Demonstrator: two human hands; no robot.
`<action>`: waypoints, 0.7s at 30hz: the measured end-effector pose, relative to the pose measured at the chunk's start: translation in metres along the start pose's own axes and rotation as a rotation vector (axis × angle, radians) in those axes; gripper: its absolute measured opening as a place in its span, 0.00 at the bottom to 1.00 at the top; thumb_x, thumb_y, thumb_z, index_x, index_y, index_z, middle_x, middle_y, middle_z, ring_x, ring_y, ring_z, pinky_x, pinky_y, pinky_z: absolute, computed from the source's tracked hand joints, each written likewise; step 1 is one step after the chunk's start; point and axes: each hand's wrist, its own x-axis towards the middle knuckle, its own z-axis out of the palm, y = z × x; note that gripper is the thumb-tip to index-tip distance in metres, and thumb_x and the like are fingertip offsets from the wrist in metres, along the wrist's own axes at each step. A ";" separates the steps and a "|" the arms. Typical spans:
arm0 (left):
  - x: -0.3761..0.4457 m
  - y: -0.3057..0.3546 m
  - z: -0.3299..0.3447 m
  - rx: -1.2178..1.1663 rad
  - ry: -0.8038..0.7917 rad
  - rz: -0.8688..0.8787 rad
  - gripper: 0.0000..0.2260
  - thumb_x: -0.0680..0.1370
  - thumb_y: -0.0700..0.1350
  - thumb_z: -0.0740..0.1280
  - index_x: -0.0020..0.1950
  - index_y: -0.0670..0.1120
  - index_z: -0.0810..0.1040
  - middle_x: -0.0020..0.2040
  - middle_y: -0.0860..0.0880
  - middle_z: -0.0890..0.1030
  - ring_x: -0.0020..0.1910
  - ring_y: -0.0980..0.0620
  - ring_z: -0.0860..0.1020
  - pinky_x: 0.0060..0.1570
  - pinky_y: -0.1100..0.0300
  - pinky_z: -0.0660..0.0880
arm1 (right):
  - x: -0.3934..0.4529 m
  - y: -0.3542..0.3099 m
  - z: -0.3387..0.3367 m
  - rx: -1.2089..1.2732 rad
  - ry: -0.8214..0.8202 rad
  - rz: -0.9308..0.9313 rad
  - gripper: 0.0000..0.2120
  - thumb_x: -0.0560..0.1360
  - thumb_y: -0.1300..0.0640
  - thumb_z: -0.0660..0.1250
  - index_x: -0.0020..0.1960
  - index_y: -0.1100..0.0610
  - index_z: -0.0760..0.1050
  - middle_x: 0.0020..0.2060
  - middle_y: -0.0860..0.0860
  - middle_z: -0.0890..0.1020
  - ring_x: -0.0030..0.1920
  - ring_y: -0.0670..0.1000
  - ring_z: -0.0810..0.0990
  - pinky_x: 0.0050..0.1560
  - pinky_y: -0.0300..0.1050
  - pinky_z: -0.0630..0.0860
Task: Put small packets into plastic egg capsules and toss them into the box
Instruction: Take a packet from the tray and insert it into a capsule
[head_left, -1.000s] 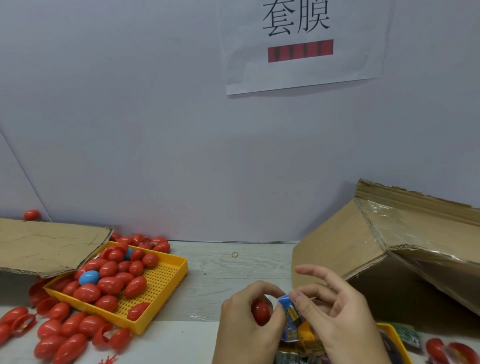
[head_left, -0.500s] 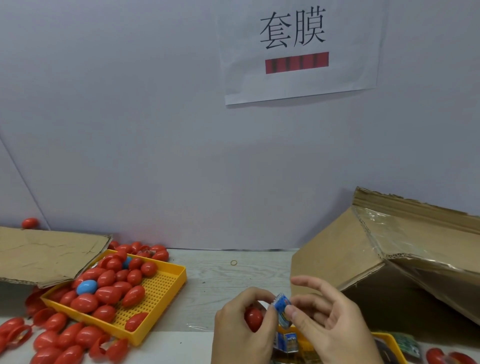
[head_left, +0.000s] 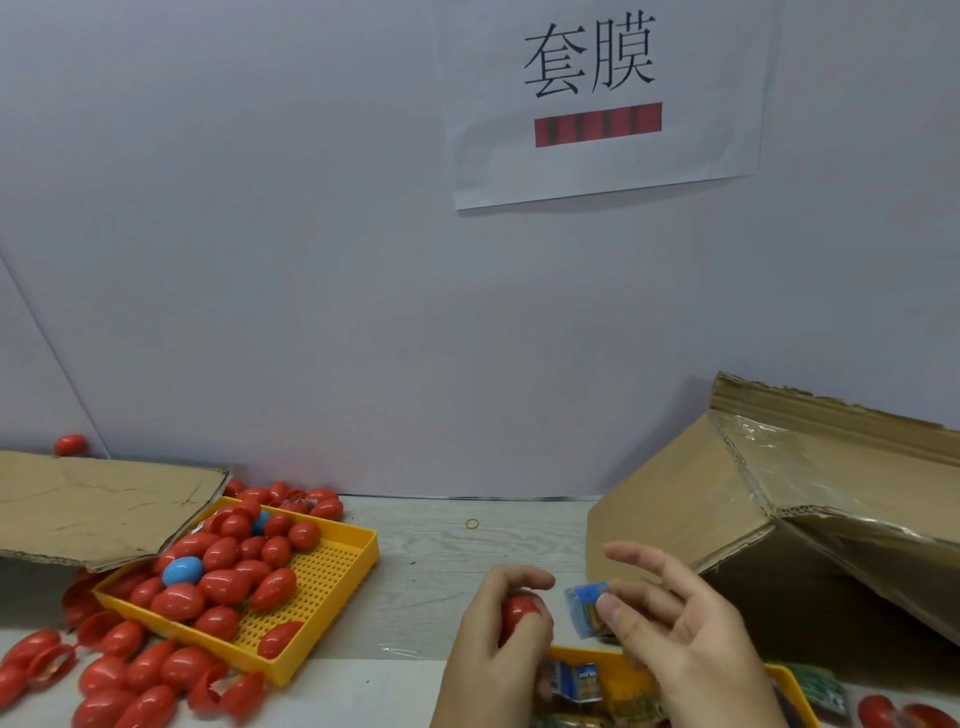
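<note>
Head view: left hand (head_left: 498, 639) grips red capsule (head_left: 519, 613), right hand (head_left: 691, 639) pinches blue packet (head_left: 587, 605), box (head_left: 675, 519) just beside.

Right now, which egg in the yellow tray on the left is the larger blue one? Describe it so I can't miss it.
Find the yellow tray left of the hands, under the cardboard flap. The blue egg lies near its left edge among red eggs. A second blue one sits farther back, mostly buried.
</note>
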 end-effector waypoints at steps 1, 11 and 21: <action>0.002 -0.002 0.000 -0.106 -0.005 -0.045 0.12 0.66 0.39 0.63 0.48 0.46 0.80 0.36 0.47 0.77 0.28 0.49 0.73 0.32 0.55 0.70 | 0.001 0.000 -0.001 0.014 0.029 0.002 0.18 0.68 0.70 0.72 0.52 0.52 0.78 0.35 0.53 0.85 0.30 0.44 0.82 0.27 0.32 0.74; 0.005 -0.002 -0.002 -0.136 0.133 0.049 0.10 0.75 0.33 0.71 0.53 0.45 0.77 0.51 0.42 0.80 0.40 0.44 0.85 0.45 0.55 0.83 | 0.004 0.003 -0.002 0.024 0.136 -0.008 0.16 0.69 0.69 0.72 0.51 0.52 0.78 0.35 0.51 0.85 0.26 0.42 0.80 0.25 0.32 0.73; 0.006 0.000 -0.007 -0.316 0.140 -0.040 0.18 0.63 0.37 0.81 0.52 0.45 0.84 0.48 0.41 0.85 0.43 0.42 0.86 0.47 0.52 0.83 | 0.005 0.003 -0.002 0.026 0.124 0.025 0.15 0.69 0.67 0.73 0.51 0.52 0.78 0.35 0.52 0.86 0.27 0.43 0.81 0.25 0.33 0.74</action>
